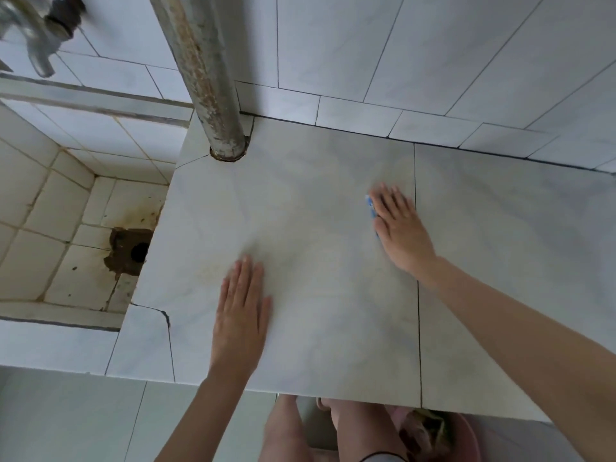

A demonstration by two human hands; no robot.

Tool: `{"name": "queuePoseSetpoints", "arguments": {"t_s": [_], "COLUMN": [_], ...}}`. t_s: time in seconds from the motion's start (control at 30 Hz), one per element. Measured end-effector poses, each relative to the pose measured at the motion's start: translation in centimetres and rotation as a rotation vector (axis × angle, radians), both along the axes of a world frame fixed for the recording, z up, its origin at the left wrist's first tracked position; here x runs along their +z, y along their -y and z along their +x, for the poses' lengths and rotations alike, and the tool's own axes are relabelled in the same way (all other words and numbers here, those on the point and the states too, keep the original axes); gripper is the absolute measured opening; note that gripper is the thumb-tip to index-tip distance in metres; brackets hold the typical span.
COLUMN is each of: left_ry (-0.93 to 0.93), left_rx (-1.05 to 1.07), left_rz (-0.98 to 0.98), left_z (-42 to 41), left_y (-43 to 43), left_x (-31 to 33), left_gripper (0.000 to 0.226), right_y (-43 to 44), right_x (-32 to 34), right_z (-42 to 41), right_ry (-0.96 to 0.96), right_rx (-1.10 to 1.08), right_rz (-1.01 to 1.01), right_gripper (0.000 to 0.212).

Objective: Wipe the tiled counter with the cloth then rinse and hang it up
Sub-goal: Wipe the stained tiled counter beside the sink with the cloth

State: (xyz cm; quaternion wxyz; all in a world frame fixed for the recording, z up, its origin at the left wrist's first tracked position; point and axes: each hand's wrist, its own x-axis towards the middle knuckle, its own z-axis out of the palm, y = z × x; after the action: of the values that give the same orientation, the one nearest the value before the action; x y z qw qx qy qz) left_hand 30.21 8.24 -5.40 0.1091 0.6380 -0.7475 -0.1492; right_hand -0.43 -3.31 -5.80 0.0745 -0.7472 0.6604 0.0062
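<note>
The tiled counter [316, 261] is a pale marbled slab that fills the middle of the view. My right hand [401, 228] lies flat on it with straight fingers, pressing on a blue cloth [370, 208]. Only a thin blue strip of the cloth shows at the hand's left edge; the hand hides the rest. My left hand [241, 308] rests flat on the counter nearer the front edge, fingers straight and together, holding nothing.
A rusty vertical pipe [206, 78] passes through the counter at its back left corner. Left of the counter lies a sunken tiled sink [66, 211] with a stained drain hole [138, 251]. A tap [36, 31] sticks out at the top left. Tiled wall [433, 61] behind.
</note>
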Motion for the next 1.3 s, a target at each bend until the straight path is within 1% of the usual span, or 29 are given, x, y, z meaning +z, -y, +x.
{"name": "queuePoseSetpoints", "arguments": {"t_s": [0.07, 0.13, 0.23, 0.3, 0.4, 0.43, 0.47, 0.57, 0.63, 0.7, 0.77, 0.83, 0.9, 1.0, 1.1, 1.2, 1.3], "left_ry": [0.020, 0.048, 0.090, 0.101, 0.102, 0.090, 0.079, 0.095, 0.113, 0.141, 0.167, 0.175, 0.172, 0.151, 0.116, 0.126, 0.128], "left_rx": [0.000, 0.007, 0.009, 0.009, 0.034, 0.046, 0.052, 0.037, 0.036, 0.048, 0.060, 0.065, 0.063, 0.062, 0.051, 0.010, 0.014], "left_rz": [-0.001, 0.000, -0.010, -0.019, -0.024, -0.018, -0.011, -0.004, -0.003, -0.001, 0.005, 0.006, 0.004, -0.005, -0.001, -0.007, 0.003], "left_z": [-0.4, -0.6, -0.6, -0.7, -1.1, -1.2, -1.3, -1.9, -2.3, -2.5, -2.5, -2.7, -2.7, -2.5, -2.2, -1.8, -1.7], "left_y": [0.0, -0.2, -0.2, -0.3, -0.3, -0.4, -0.4, -0.8, -1.1, -1.1, -1.1, -1.1, -1.0, -1.0, -0.9, -0.9, -1.3], "left_x": [-0.3, -0.5, -0.6, -0.6, -0.6, -0.6, -0.5, -0.5, -0.5, -0.6, -0.6, -0.5, -0.5, -0.6, -0.6, -0.5, -0.2], "left_gripper": [0.056, 0.056, 0.056, 0.056, 0.056, 0.057, 0.058, 0.059, 0.060, 0.060, 0.060, 0.059, 0.059, 0.059, 0.059, 0.058, 0.058], "right_y": [-1.9, -5.2, -12.3, -16.4, -16.8, -15.8, -14.4, -9.1, -6.4, -5.1, -5.4, -7.2, -10.1, -15.3, -20.1, -22.5, -22.7], "right_x": [0.2, 0.4, 0.9, 1.2, 1.3, 1.1, 0.9, 0.4, 0.7, 0.6, 0.2, -0.3, -0.4, 0.1, 0.6, 1.0, 0.9], "right_z": [1.7, 3.5, 5.9, 6.4, 4.7, 3.6, 2.3, -2.6, -5.1, -5.4, -3.6, -0.8, 2.8, 8.6, 13.0, 14.0, 11.9], "right_ry": [0.031, 0.043, 0.057, 0.083, 0.068, 0.050, 0.031, -0.030, -0.031, -0.022, 0.005, 0.035, 0.097, 0.179, 0.172, 0.159, 0.150], "right_rx": [0.058, 0.226, 0.507, 0.635, 0.742, 0.738, 0.679, 0.286, 0.085, -0.060, -0.163, -0.151, -0.065, 0.061, 0.159, 0.147, 0.084], "right_rz": [-0.037, -0.051, -0.005, 0.047, 0.099, 0.108, 0.104, 0.044, 0.040, 0.072, 0.035, 0.000, -0.030, -0.015, -0.031, -0.031, -0.011], "right_gripper": [0.051, 0.050, 0.048, 0.049, 0.048, 0.047, 0.048, 0.049, 0.052, 0.058, 0.060, 0.054, 0.049, 0.049, 0.051, 0.053, 0.053]}}
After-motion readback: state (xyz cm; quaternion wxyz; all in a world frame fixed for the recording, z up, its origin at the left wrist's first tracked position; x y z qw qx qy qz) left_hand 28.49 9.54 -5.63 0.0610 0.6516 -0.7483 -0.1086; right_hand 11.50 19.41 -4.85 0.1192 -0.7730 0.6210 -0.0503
